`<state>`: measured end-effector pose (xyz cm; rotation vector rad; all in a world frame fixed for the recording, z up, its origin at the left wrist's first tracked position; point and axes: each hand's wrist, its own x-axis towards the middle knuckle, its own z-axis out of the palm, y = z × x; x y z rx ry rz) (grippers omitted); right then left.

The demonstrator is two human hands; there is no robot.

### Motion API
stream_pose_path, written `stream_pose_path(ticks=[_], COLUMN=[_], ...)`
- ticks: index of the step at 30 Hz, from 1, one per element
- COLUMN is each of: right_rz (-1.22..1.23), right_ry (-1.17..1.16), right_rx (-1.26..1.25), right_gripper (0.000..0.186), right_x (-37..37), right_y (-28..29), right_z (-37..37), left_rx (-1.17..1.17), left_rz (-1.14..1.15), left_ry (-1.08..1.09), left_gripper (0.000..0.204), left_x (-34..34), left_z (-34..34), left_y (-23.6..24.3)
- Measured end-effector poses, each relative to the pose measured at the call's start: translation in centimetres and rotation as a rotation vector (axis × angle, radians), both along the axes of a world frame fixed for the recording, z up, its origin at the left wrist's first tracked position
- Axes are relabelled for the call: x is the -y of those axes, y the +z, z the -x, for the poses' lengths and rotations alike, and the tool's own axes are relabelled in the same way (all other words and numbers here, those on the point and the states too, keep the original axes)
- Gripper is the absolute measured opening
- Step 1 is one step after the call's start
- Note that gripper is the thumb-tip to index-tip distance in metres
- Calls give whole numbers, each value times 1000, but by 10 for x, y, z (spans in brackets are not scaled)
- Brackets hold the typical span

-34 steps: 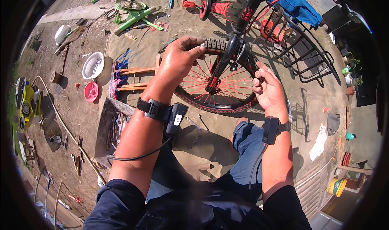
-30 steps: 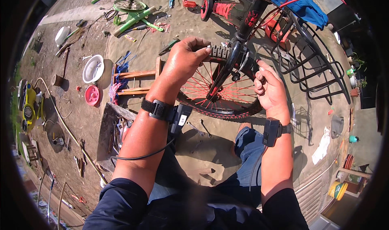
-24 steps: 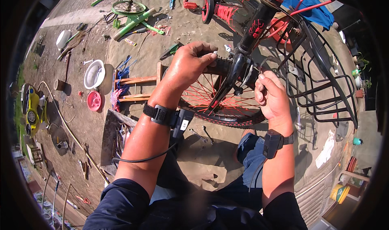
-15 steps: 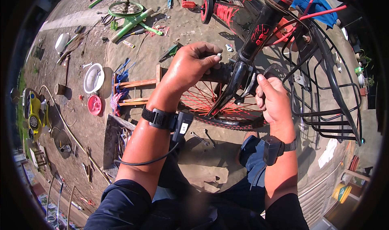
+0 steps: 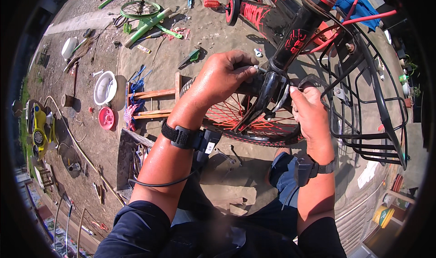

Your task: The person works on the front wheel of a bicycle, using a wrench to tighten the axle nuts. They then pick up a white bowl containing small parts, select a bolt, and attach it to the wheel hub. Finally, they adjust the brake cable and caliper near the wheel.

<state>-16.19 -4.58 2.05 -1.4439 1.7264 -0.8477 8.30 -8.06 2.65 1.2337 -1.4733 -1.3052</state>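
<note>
The black bicycle fork with red lettering stands between my hands. My left hand is closed in a pinch on a small metal piece, which is up against the side of the fork crown. My right hand is closed at the other side, thumb and fingers on the silver brake caliper; its curled fingers are partly hidden. Below the caliper lies the front wheel with red spokes and a black tyre. To the right of the fork is a black wire basket.
A wooden frame lies left of the wheel. Two wrenches are on the ground before me. A metal tool box, a white basin, a pink basin and green bicycle parts are to the left.
My left hand has moved right, bringing the small metal piece from open air to the fork crown. My right hand has shifted slightly right and down, staying by the caliper.
</note>
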Motion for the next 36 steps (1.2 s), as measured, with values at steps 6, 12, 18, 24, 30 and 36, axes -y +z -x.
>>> stream_pose_path(ticks=[6, 12, 18, 24, 30, 36], right_rz=[-48, -181, -187, -145, -171, -172], right_ry=[43, 16, 21, 12, 2, 17], right_rx=[167, 500, 555, 553, 537, 550], right_gripper=[29, 23, 22, 21, 21, 22], right_x=[-3, -6, -9, -12, -12, -12], right_y=[-6, 11, 14, 13, 17, 15], right_z=[8, -1, 0, -4, -6, -4], left_rx=[27, 70, 96, 87, 103, 85], left_rz=[41, 48, 37, 6, 55, 66], left_ry=[9, 18, 18, 12, 6, 20], left_gripper=[18, 19, 20, 19, 20, 21], left_x=[-1, -2, -4, -4, -4, -4], left_z=[4, 6, 8, 7, 6, 7], left_y=[2, 3, 8, 6, 7, 4])
